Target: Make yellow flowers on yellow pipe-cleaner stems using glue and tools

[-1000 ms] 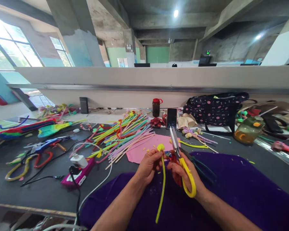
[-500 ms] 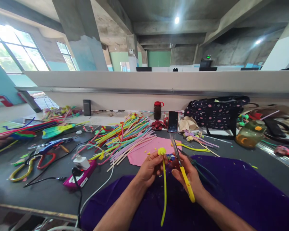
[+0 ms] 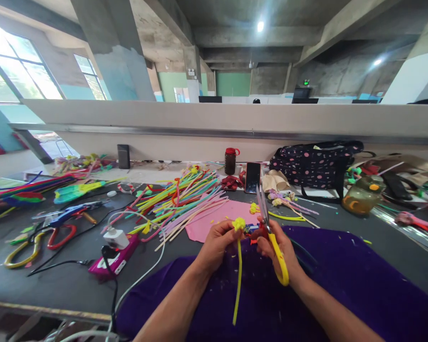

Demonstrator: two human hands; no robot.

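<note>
Between the fingers of my left hand (image 3: 219, 244) is a yellow pipe-cleaner flower (image 3: 238, 223), its fuzzy head on top and its long stem hanging down. My right hand (image 3: 280, 247) is closed round a pair of scissors (image 3: 267, 216) with yellow handles, the blades pointing up and away from me. The blades are apart from the flower, a little to its right. Under both hands a dark purple cloth (image 3: 342, 275) covers the front of the table. Beyond them lies a pink sheet (image 3: 199, 225) with small yellow clippings.
A heap of coloured pipe cleaners (image 3: 185, 199) lies behind left. Nearer are a magenta power strip (image 3: 116, 256) with cables and several pliers or cutters (image 3: 62, 221). A phone (image 3: 252, 177), a red-lidded bottle (image 3: 230, 161), a patterned bag (image 3: 314, 166) and a green jar (image 3: 363, 195) stand at the back.
The scissors have turned a little more upright and their handle has risen slightly. My left hand still holds the flower at about the same place. The whole view has shifted slightly.
</note>
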